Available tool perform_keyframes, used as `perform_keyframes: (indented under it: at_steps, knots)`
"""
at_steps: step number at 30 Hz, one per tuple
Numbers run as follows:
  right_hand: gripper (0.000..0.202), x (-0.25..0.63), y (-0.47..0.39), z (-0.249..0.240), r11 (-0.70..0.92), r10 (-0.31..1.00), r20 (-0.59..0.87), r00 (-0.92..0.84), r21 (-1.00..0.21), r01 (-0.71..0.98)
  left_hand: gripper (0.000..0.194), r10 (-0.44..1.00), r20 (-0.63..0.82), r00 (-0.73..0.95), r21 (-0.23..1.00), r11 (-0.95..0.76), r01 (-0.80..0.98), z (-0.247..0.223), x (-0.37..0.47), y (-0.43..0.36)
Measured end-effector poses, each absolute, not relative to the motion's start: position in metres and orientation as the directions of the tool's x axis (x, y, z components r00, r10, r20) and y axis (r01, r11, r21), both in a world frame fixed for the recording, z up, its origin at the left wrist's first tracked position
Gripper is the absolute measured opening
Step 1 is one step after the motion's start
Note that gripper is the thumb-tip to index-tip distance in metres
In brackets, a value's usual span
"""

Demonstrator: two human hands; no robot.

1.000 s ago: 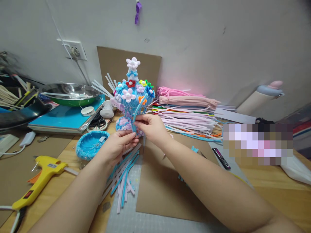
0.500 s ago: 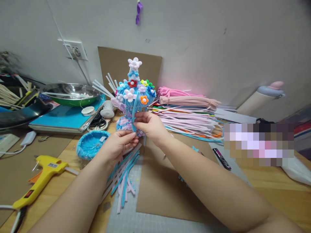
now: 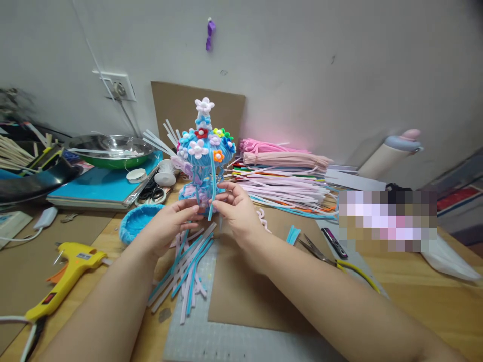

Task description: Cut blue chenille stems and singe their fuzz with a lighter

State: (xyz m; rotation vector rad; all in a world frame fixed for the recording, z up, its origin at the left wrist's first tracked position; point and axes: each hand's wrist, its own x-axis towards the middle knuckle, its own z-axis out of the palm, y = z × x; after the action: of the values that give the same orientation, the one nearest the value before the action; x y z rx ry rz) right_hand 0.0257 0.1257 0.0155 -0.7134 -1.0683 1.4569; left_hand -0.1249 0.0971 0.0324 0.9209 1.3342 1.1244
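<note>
My right hand (image 3: 239, 208) is closed in a pinch on a light blue pipe cleaner (image 3: 214, 176), held upright near its lower end. My left hand (image 3: 179, 218) is just left of it, thumb and fingers loosely curved and apart, with nothing clearly held. Right behind both hands stands a pipe-cleaner carousel-like ornament (image 3: 204, 158), with a blue domed top, colourful flowers and a white flower at its tip. The hands hide part of its base. Cut blue and pale lilac pipe cleaners (image 3: 192, 276) lie below my left hand.
A blue fuzzy round piece (image 3: 130, 229) and a yellow glue gun (image 3: 66, 276) lie left. Bundles of pipe cleaners (image 3: 287, 183) are behind on the right. Yellow-handled pliers (image 3: 335, 261) rest near my right forearm, by a cardboard sheet (image 3: 241, 301). Black-handled scissors (image 3: 154, 193) lie back left.
My left hand has come away from the blue strip's lower end and moved slightly left. My right hand has moved down with the strip. The view has shifted, showing the pliers.
</note>
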Motion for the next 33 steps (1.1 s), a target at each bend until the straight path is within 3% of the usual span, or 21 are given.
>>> perform_keyframes:
  at_steps: [4, 6, 7, 9, 12, 17, 21, 27, 30, 32, 33]
  knots:
    - [0.043, 0.036, 0.096, 0.019, -0.054, 0.985, 0.041, -0.168, -0.852, -0.521, 0.035, 0.95, -0.087, -0.3, 0.996, 0.087, -0.013, 0.039, -0.11, 0.075]
    - [0.043, 0.045, 0.077, 0.021, -0.11, 0.983, -0.005, -0.185, -0.821, -0.56, 0.027, 0.948, -0.024, -0.316, 0.999, 0.03, 0.014, 0.039, -0.094, 0.055]
    - [0.043, 0.05, 0.066, 0.022, -0.119, 0.983, -0.013, -0.186, -0.81, -0.575, 0.02, 0.969, -0.01, -0.247, 0.999, 0.019, 0.032, 0.038, -0.086, 0.044]
    - [0.042, 0.059, 0.045, 0.021, -0.105, 0.985, -0.002, -0.171, -0.795, -0.597, 0.014, 0.993, -0.06, -0.105, 0.998, 0.061, 0.012, 0.035, -0.067, 0.022]
    - [0.041, 0.074, 0.016, 0.014, -0.044, 0.993, 0.032, -0.116, -0.803, -0.595, 0.017, 0.987, -0.163, -0.014, 0.975, 0.158, -0.157, 0.03, -0.044, -0.005]
    - [0.041, 0.098, -0.019, -0.007, 0.093, 0.996, 0.08, 0.046, -0.859, -0.503, 0.019, 0.922, -0.343, 0.181, 0.836, 0.387, -0.39, 0.019, -0.019, -0.027]
    - [0.042, 0.111, -0.043, -0.022, 0.153, 0.986, 0.114, 0.12, -0.903, -0.4, 0.017, 0.866, -0.397, 0.306, 0.804, 0.488, -0.339, 0.011, -0.008, -0.038]
    - [0.045, 0.127, -0.057, -0.032, 0.127, 0.991, 0.113, 0.066, -0.947, -0.295, 0.016, 0.889, -0.383, 0.251, 0.874, 0.437, -0.211, 0.007, -0.007, -0.049]
    - [0.051, 0.148, -0.057, -0.026, 0.261, 0.938, 0.206, 0.28, -0.95, -0.174, 0.012, 0.936, -0.328, 0.129, 0.935, 0.341, -0.094, 0.006, -0.016, -0.053]
    - [0.041, 0.161, -0.06, -0.017, 0.398, 0.775, 0.389, 0.498, -0.913, 0.093, 0.01, 0.972, -0.23, 0.044, 0.973, 0.228, 0.037, 0.005, -0.023, -0.055]
    - [0.041, 0.165, -0.063, -0.012, 0.441, 0.701, 0.527, 0.48, -0.85, 0.288, 0.009, 0.989, -0.148, 0.025, 0.979, 0.143, 0.142, 0.004, -0.026, -0.057]
